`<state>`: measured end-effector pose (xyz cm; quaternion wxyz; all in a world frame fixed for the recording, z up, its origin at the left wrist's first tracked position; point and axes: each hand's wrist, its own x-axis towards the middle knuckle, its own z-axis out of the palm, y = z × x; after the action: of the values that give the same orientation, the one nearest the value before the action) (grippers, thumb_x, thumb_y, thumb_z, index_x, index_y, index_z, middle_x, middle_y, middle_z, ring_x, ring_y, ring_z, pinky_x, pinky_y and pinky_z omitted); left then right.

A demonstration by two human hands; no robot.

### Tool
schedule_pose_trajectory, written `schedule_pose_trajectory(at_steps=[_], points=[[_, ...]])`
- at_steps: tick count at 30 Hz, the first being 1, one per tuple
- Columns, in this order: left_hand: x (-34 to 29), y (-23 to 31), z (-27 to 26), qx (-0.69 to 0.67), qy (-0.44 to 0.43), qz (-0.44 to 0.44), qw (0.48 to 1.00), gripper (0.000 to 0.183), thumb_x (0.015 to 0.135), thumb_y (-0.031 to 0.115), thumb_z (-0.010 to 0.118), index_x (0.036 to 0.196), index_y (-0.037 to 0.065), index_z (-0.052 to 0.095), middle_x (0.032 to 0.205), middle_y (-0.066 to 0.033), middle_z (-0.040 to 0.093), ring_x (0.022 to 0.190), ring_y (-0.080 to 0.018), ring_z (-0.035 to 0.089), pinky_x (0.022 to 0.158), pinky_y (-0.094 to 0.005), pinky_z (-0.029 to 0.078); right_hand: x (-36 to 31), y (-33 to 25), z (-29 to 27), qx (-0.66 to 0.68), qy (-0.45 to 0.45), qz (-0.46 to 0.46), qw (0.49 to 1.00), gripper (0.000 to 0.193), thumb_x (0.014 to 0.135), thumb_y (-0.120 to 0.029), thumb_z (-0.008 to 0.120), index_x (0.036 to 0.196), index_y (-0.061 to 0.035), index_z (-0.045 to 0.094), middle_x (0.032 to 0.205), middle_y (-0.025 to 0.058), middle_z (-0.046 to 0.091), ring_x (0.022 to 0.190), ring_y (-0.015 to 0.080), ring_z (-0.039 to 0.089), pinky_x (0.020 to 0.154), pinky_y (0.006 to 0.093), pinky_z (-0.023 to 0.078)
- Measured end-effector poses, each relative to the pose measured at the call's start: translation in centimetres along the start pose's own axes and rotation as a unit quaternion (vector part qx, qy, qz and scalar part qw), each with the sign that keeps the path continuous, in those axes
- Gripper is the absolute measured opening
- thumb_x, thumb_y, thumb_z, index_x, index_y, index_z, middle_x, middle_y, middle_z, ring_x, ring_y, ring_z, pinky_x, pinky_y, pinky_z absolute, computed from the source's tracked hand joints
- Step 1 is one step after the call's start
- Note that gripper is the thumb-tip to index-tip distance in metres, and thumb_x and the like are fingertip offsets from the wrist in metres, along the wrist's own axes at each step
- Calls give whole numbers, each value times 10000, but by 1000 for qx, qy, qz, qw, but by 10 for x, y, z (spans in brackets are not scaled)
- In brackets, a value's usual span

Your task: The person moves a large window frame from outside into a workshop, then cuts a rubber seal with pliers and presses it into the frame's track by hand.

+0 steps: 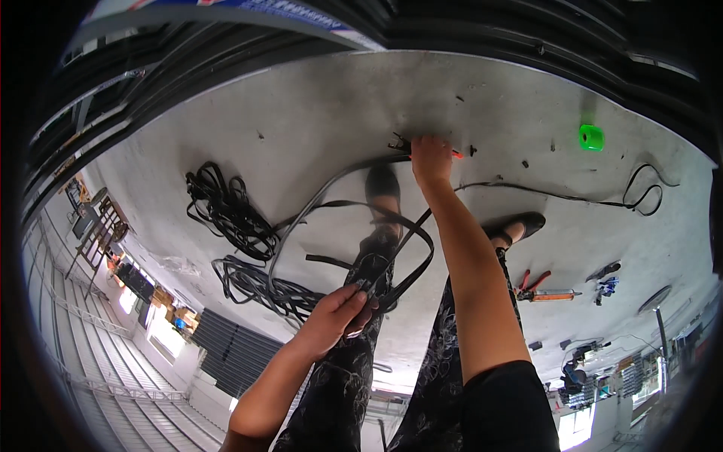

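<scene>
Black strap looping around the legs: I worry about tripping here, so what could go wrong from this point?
The black strap held by the left hand loops around the shoes, so a step might snag it. The right hand reaches to a red-tipped tool on the floor; pulling the strap could likely tangle the cable piles.

cable coils (226,215) left of legs, pliers (536,285) right, on floor (316,113)

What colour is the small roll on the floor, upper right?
Bright green roll, lying alone on the grey floor; seen in the head view.
</scene>
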<state>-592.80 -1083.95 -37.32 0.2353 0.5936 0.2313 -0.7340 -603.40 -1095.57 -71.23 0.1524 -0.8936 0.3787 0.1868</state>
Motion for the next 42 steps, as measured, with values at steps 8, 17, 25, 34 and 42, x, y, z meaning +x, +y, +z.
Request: schedule_pose_trajectory(at_steps=[8, 17, 25, 34, 42], points=[[-50, 24, 5, -62, -47, 36, 996, 246, 1000, 195, 407, 955, -22, 513, 632, 2, 415, 490, -66, 313, 464, -220, 279, -38, 48, -219, 597, -76, 171, 780, 250, 782, -186, 633, 962, -22, 578, 711, 90, 609, 661, 205, 594, 645, 343, 472], [-127, 55, 63, 30, -83, 74, 993, 232, 981, 220, 443, 913, 18, 535, 625, 39, 393, 510, -39, 306, 457, -191, 255, -214, 51, -383, 550, -440, -91, 705, 362, 887, -331, 613, 933, 19, 533, 837, 173, 572, 769, 297, 563, 705, 372, 455], [-173, 57, 82, 97, -96, 83, 987, 256, 979, 242, 467, 916, 6, 543, 621, 53, 396, 503, -24, 298, 454, -183, 245, -231, 52, -410, 586, -347, -116, 723, 316, 879, -273, 622, 983, 16, 547, 896, 171, 553, 827, 322, 552, 742, 380, 449], [-192, 69, 95, 207, -103, 70, 970, 289, 984, 242, 460, 897, -5, 583, 568, 64, 367, 488, -25, 290, 443, -198, 233, -231, 61, -430, 519, -264, -173, 795, 268, 866, -231, 615, 980, 6, 566, 834, 162, 578, 852, 355, 554, 755, 421, 448], [-188, 73, 101, 230, -104, 82, 964, 252, 975, 215, 477, 875, 4, 571, 575, 68, 366, 487, -27, 280, 444, -204, 226, -232, 61, -438, 520, -259, -148, 800, 311, 879, -287, 602, 984, 5, 581, 861, 168, 605, 859, 356, 575, 755, 432, 456]])
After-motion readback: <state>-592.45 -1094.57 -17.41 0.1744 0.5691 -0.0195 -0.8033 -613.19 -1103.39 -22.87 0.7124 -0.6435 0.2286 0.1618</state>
